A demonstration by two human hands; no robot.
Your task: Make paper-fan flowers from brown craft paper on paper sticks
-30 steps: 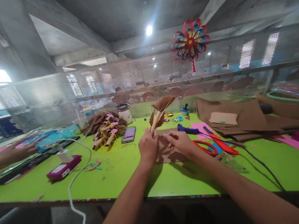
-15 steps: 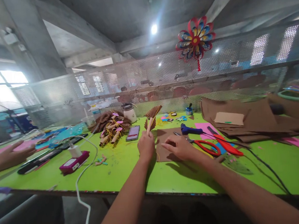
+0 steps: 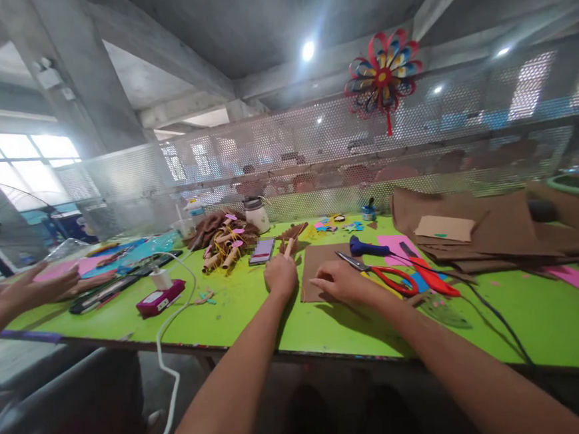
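My left hand [image 3: 281,276] is closed around the pale stem of a brown pleated paper fan [image 3: 293,232], whose folds spread out beyond my fingers, low over the table. My right hand [image 3: 339,281] hovers at a brown paper sheet [image 3: 317,258], thumb and fingertips drawn together; whatever they pinch, if anything, is too small to make out. Just right of that hand lie red-handled scissors [image 3: 394,279], a dark blue glue gun [image 3: 369,246] and a red cutter knife [image 3: 432,276]. Left of my left hand rests a phone [image 3: 261,251].
A heap of brown paper tubes with yellow string [image 3: 226,249] stands behind the phone. Stacked brown paper [image 3: 501,227] fills the right. A white cable [image 3: 162,347] runs from a purple power strip [image 3: 160,299] over the edge. At far left is a co-worker's hand [image 3: 39,290].
My left hand has lowered the fan, which now tilts flatter toward the table. My right hand stays almost in place. The whole view has shifted slightly.
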